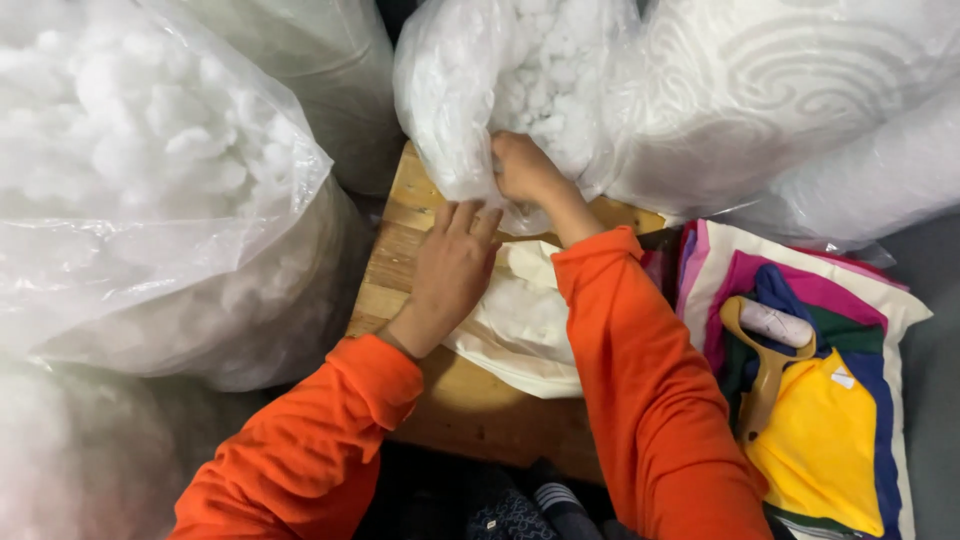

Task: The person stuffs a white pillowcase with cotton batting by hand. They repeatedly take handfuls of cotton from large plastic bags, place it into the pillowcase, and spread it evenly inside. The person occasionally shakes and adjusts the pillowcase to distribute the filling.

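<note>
Stuffing bag point(470, 110) — right hand point(525, 165) grips its fibre; left hand point(455, 265) flat, open, on cream cover point(525, 320).

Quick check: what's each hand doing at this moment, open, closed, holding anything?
Left hand: open, fingers flat on the cream fabric cover.
Right hand: closed, gripping white stuffing at the plastic bag mouth.

Bags crowding a small desk point(470, 400)

A cloth cover point(520, 320) is lying on the desk, a stuffing bag point(500, 90) standing behind it, a larger bag point(150, 180) sitting left, folded fabrics point(820, 420) stacking right.
</note>
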